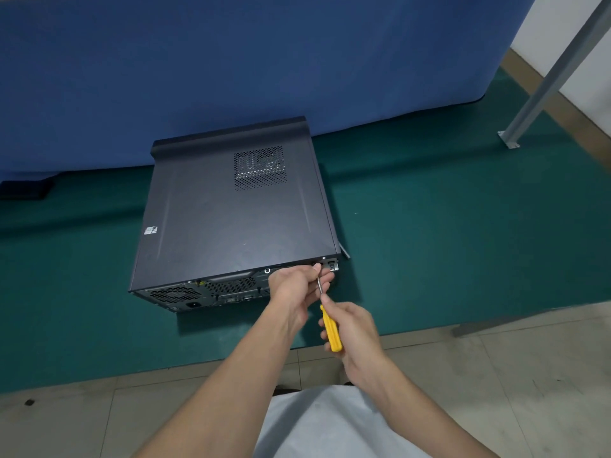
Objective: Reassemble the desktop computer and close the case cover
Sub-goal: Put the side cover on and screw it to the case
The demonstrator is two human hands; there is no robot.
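Green matting (429, 242) is spread over a pale tiled floor (496, 375), and a blue cloth (231, 61) is hung behind it at twelve o'clock.

The yellow handle of a screwdriver (331, 328) is gripped in the right hand (355, 328), with the fingers wrapped round it. The thin metal shaft is pointed towards twelve o'clock. Its upper part is pinched between the thumb and curled fingers of the left hand (294, 287), so the tip is hidden; whether a screw is also held cannot be told.

The left hand is pressed against the rear panel (205, 292) of the desktop computer (231, 213), near the panel's upper corner at three o'clock, just beside a small metal bracket (331, 265). The computer is laid flat on its side on the matting, with the rear panel turned towards the person. The dark case cover (198, 200) is seated on top. A perforated vent (260, 167) is seen on the cover towards one o'clock and a small sticker (150, 230) near the edge at nine o'clock. On the rear panel, a round fan grille (175, 294) and a power socket (194, 304) are set at the nine o'clock end.

A slanted grey metal post (555, 71) is footed on the matting well apart from the computer, at two o'clock. A white garment (324, 424) is seen at six o'clock, between the forearms.
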